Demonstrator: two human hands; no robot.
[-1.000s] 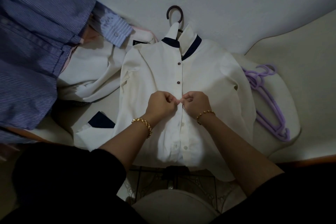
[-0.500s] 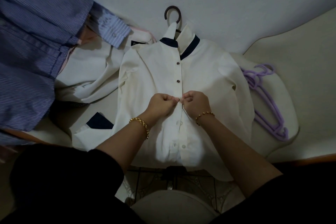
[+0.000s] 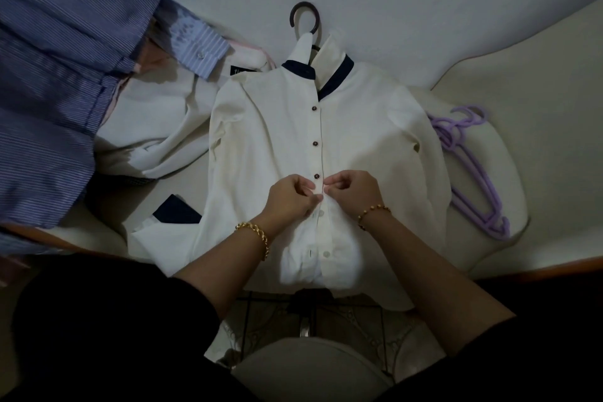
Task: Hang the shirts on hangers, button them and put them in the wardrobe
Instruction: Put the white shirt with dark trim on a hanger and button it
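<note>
a blue-and-white striped cotton shirt (image 3: 49,91) hangs at far left. beside it, a crumpled white shirt (image 3: 156,127) shows a small black neck label (image 3: 239,70), its writing too blurred to read. in the middle, a white long-sleeved shirt with a navy collar band (image 3: 267,140) lies face up on a cream cushion (image 3: 538,108), on a dark hanger (image 3: 303,15). the left grip (image 3: 288,196) and right grip (image 3: 354,191) each pinch its front edges, just below three fastened dark buttons. lilac plastic hangers (image 3: 473,173) lie at right.

The cream cushion (image 3: 538,114) bears a white shirt (image 3: 267,140) under the left hand (image 3: 290,197) and right hand (image 3: 354,189). Purple hangers (image 3: 474,178) lie off to the right of the right hand. A crumpled white garment (image 3: 156,127) lies left of the left hand.
</note>
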